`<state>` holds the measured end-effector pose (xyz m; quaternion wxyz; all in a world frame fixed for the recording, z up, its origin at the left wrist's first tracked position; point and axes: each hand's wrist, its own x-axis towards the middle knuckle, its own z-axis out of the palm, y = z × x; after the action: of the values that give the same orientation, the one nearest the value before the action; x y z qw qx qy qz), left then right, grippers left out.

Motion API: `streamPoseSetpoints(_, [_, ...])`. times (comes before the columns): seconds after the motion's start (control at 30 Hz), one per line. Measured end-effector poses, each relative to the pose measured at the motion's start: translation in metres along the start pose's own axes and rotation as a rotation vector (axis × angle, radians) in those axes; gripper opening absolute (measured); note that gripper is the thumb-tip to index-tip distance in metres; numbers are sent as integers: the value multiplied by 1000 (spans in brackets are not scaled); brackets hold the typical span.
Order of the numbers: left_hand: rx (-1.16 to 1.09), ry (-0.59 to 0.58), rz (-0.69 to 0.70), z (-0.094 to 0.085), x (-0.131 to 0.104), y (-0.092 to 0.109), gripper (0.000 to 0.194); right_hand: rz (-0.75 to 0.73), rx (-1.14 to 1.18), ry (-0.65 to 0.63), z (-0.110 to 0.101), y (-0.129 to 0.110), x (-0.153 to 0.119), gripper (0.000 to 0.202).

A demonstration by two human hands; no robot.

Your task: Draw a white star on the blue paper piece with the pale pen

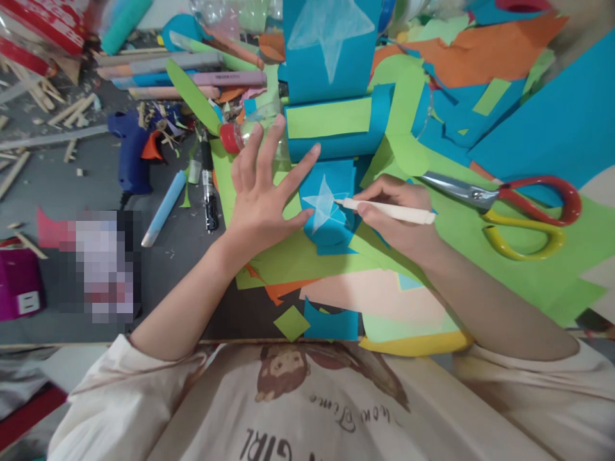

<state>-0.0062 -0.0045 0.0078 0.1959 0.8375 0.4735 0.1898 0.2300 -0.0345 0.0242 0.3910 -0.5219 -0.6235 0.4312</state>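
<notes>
My right hand (398, 218) grips a white marker (394, 210), its tip at a pale star (325, 203) drawn on blue paper (331, 235). The fingers of my left hand (269, 186) are spread, with thumb and index finger at the left edge of that paper. Beyond it lies a bottle wrapped in blue paper with a green strip (329, 118); its red cap (230, 138) points left, near my left fingertips. Another blue piece with a larger star (331, 38) stands at the top. Which parts are joined I cannot tell.
Scissors (480, 195) with red and yellow handles lie right of my right hand on green paper. Left are a blue glue gun (132, 150), a light blue marker (164, 208) and a black pen (208, 186). Several markers and wood sticks lie at the upper left.
</notes>
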Motion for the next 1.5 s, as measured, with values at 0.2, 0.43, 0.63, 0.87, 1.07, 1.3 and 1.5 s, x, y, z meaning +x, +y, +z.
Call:
streamPoseSetpoints(0.2, [14,-6,-14,0,1,1,73,-51,-79,-92,-3,-1,-2,22])
streamPoseSetpoints(0.43, [15,30,19,2,-2,-1,70,-18,-16,-65,-3,0,-1,17])
streamPoseSetpoints(0.63, [-2,28,-3,0,-1,2,70,-3,6,69,0,3,0,12])
streamPoseSetpoints(0.87, [-2,20,11,0,-1,1,69,-126,-100,-2,-2,5,-1,17])
streamPoseSetpoints(1.07, [14,22,10,0,-1,0,69,-133,-148,-89,-4,5,-2,22])
streamPoseSetpoints(1.3, [-4,-3,-6,0,0,-1,73,-98,20,34,-2,7,0,15])
streamPoseSetpoints(1.5, [2,-8,-12,0,-1,0,72,-161,-23,28,0,7,0,20])
